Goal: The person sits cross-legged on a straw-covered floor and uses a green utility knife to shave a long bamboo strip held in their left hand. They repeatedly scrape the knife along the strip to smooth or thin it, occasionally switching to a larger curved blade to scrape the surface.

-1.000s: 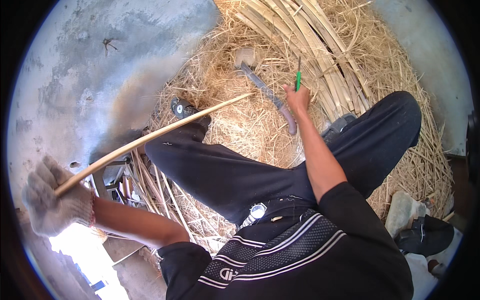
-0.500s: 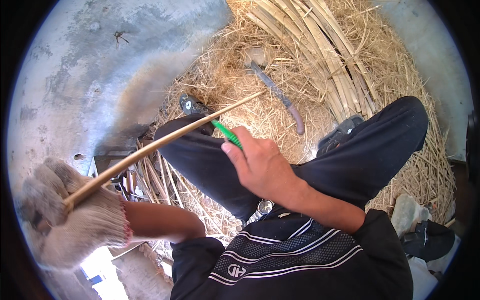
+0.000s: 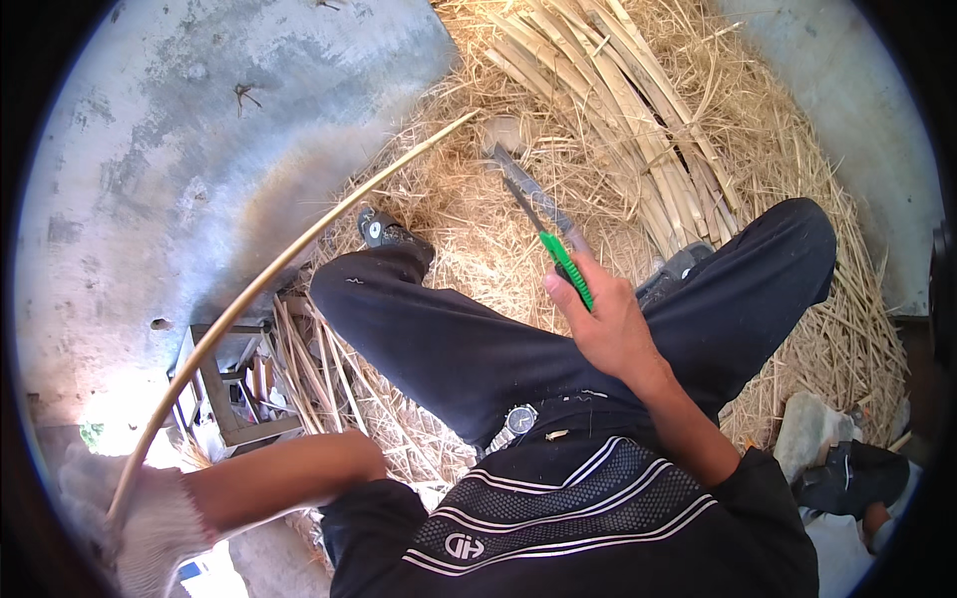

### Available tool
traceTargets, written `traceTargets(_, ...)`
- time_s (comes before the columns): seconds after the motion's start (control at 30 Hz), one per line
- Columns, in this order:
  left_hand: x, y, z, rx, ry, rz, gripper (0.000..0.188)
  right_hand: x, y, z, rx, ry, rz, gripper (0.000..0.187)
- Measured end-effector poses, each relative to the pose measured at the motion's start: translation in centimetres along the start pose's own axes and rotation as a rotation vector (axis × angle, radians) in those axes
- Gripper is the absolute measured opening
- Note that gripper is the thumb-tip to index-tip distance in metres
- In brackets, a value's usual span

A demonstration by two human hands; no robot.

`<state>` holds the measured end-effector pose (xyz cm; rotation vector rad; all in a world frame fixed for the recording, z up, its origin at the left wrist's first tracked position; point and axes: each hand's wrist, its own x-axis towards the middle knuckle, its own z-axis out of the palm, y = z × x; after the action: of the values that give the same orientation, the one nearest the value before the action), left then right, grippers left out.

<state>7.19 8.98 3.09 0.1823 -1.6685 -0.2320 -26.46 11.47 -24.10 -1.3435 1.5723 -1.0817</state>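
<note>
— Along the left rim of my head view, how much room have I got around the hands?

— The grey wall [image 3: 150, 199] bounds that side. My gloved left hand [image 3: 140, 518] sits low in the corner, partly lost in the dark edge of the lens, with a wooden frame [image 3: 261, 432] standing near its forearm. Between the spread knees [image 3: 334, 284] I have a wider gap over loose straw [image 3: 478, 249], bounded at the upper right by a fanned bundle of split strips [image 3: 618, 110].

— And my bare right hand [image 3: 608, 319]?

— Over the lap, at the near end of that gap, well apart from the left. I see its fingers wrapped around a green knife [image 3: 568, 271], the thin blade aimed up and to the left. A larger brown-handled blade [image 3: 543, 199] lies on the straw just beyond; the two look close from here, but I can't judge the depth.

— Where does the long pale strip [image 3: 269, 271] run from each grip?

— Its thick end is in the glove, which I read as closed on it, though blur hides the separate fingers. From there it bows up and right, past the left shoe [image 3: 394, 229], to a thin tip near a greyish block [image 3: 506, 130]. It passes left of the knife, apart from it, with straw showing between.
</note>
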Motion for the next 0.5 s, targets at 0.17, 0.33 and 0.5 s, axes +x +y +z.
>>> traceTargets(0.17, -7.9, -5.3, 14.0, 0.704, 0.303, -0.322, 0.023, -0.6, -0.6, 0.3, 0.085, -0.066, 0.032, 0.032)
traceTargets(0.33, -10.4, -4.9, 15.7, 0.227, 0.025, -0.203, 0.009, -1.2, -0.8, 0.6, 0.064, -0.105, 0.014, 0.03)
traceTargets(0.5, -9.6, -2.5, 11.9, 0.36, -0.428, -0.34, 0.034, -2.9, -4.2, 1.9, 0.091, -0.175, -0.155, 0.027)
